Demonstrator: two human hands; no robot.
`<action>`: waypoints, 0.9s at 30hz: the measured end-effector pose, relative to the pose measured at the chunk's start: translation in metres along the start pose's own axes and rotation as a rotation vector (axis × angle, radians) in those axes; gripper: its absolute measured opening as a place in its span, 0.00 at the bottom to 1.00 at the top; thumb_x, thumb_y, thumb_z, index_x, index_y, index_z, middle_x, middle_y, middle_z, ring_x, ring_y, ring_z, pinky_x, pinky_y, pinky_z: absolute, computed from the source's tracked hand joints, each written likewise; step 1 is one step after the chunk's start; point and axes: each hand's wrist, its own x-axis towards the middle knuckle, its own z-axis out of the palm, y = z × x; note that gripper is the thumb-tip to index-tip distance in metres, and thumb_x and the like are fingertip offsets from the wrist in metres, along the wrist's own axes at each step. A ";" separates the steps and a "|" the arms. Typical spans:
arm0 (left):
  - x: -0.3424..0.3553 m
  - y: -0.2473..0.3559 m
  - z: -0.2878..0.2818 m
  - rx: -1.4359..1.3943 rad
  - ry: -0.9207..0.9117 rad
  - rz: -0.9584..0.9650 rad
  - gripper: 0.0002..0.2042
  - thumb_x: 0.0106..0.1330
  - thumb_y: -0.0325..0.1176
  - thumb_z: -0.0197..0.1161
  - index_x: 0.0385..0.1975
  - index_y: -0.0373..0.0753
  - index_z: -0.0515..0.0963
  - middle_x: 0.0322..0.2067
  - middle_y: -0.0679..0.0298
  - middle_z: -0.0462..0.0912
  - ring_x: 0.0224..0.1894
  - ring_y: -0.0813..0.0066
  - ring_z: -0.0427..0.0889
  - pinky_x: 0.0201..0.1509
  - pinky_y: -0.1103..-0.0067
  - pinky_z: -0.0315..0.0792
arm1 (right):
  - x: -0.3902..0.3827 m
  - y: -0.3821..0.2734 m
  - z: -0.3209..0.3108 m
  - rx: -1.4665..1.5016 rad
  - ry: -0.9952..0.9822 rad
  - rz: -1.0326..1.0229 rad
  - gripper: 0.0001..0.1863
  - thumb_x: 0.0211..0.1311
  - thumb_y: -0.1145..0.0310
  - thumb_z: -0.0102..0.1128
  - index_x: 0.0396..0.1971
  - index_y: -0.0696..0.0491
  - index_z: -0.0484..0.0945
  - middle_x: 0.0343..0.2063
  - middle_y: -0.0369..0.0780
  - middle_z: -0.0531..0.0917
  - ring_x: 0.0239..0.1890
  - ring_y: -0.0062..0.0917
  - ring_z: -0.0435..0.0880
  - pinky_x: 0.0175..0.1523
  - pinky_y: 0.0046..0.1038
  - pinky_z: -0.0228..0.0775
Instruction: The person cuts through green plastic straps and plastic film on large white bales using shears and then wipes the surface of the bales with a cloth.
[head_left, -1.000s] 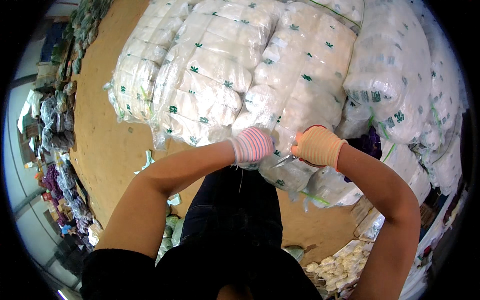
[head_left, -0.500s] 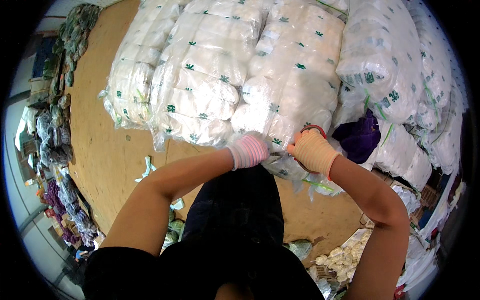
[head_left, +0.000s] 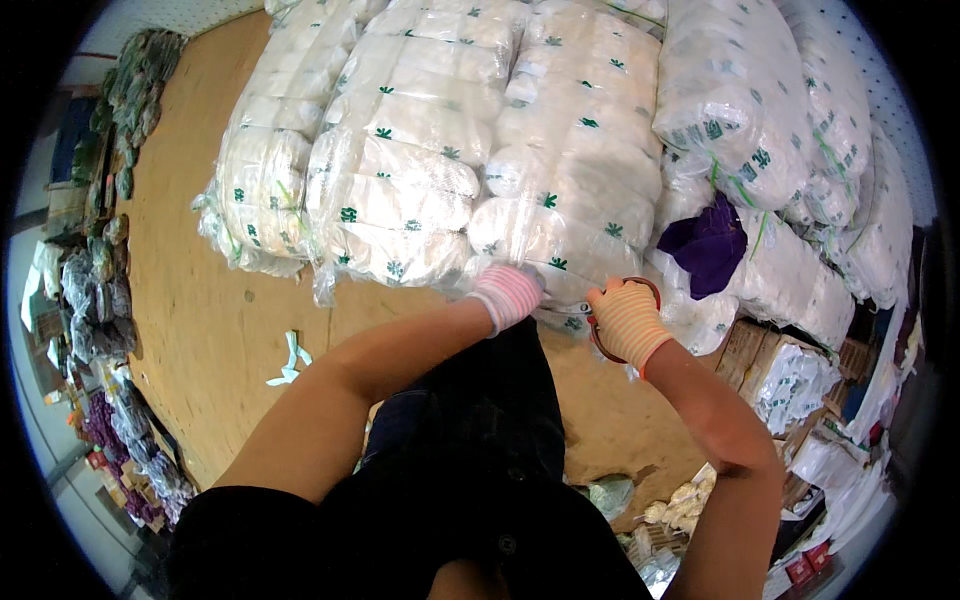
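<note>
My left hand [head_left: 507, 293], in a pink striped glove, grips the clear plastic wrap at the lower edge of a big white bale [head_left: 570, 190] with green marks. My right hand [head_left: 627, 322], in an orange striped glove, is closed on red-handled scissors [head_left: 652, 287] just right of the left hand, against the same bale's lower edge. The scissor blades are hidden behind the glove. Both forearms reach out over my dark trousers.
More wrapped white bales [head_left: 400, 170] lie stacked across the far side on a plywood floor [head_left: 200, 330]. A purple cloth [head_left: 706, 245] lies on the bales at right. Cardboard boxes [head_left: 765, 355] sit at lower right, a white scrap [head_left: 289, 360] on the floor, dark bundles [head_left: 100, 300] along the left.
The view has tilted, so the bales sit lower in the picture. My right hand with the scissors has dropped slightly and moved a little away from my left hand.
</note>
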 end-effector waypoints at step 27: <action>-0.008 -0.003 -0.028 0.190 -0.240 0.082 0.13 0.46 0.27 0.61 0.35 0.38 0.77 0.29 0.54 0.79 0.33 0.56 0.79 0.34 0.68 0.74 | 0.009 -0.013 0.051 0.078 0.250 0.002 0.11 0.50 0.62 0.56 0.32 0.52 0.76 0.30 0.47 0.77 0.35 0.37 0.78 0.35 0.36 0.69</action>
